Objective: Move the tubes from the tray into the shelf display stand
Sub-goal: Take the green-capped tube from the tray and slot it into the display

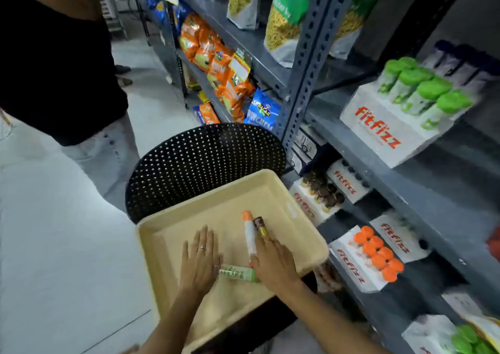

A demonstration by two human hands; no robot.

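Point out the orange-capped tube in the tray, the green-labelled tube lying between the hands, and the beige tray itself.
orange-capped tube (249, 234), head view, on its white body.
green-labelled tube (238, 273), head view, on its label.
beige tray (216, 180), head view, on its far rim.

Single head-worn wide-angle view, looking forward and steeply down.
Close above the tray (173, 234) and both hands; shelving (303, 64) recedes along the right side.
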